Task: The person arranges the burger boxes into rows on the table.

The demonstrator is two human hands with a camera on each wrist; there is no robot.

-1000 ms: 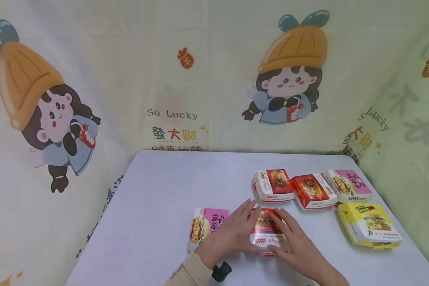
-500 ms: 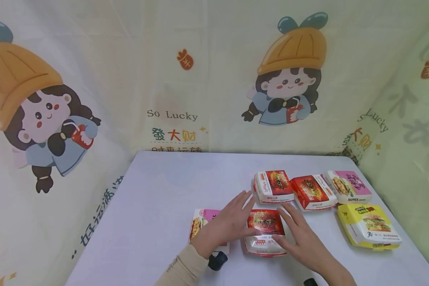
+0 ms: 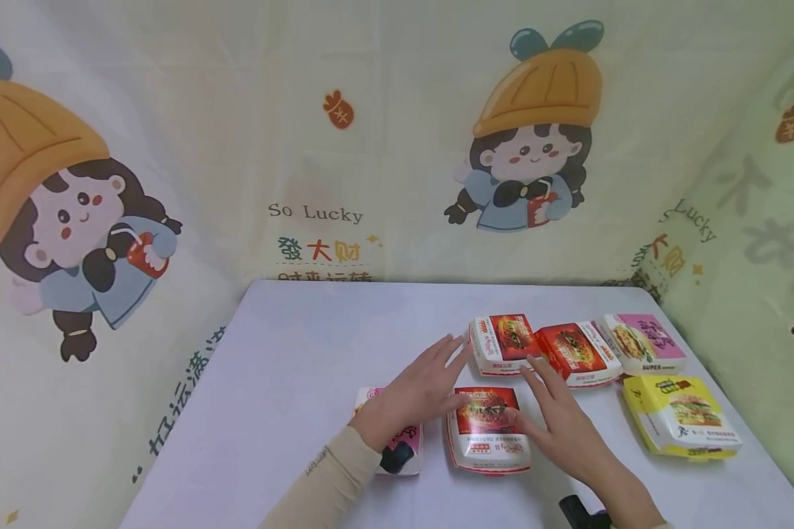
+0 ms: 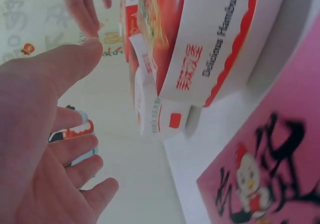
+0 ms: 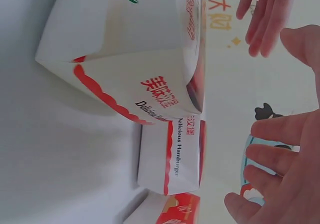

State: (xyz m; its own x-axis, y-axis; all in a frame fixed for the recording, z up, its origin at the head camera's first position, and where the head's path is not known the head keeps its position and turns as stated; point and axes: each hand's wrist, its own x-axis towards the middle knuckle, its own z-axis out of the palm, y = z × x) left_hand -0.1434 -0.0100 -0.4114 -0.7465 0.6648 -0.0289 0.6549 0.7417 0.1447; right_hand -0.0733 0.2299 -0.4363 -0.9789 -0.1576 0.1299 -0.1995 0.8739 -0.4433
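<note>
A red and white hamburger box (image 3: 490, 441) lies flat on the table between both hands. My left hand (image 3: 413, 393) hovers at its left with relaxed, spread fingers and holds nothing. At its right, my right hand (image 3: 565, 426) is held likewise, fingers extended, nothing in it. Both wrist views show the palms off the box; its side (image 4: 200, 49) stands apart from the left hand, and its white wall (image 5: 135, 79) from the right hand. A pink and white burger box (image 3: 406, 444) lies under the left forearm, partly hidden by it.
Behind stand two red and white boxes (image 3: 506, 345) side by side, and a pink burger box (image 3: 643, 344) at the right. A yellow burger box (image 3: 681, 417) sits in front of that one. A printed cloth (image 3: 397, 147) hangs along the table's back edge.
Both hands have come off the red and white box and risen away from it, moving slightly apart. More of its top now shows. The other boxes stay in place.
</note>
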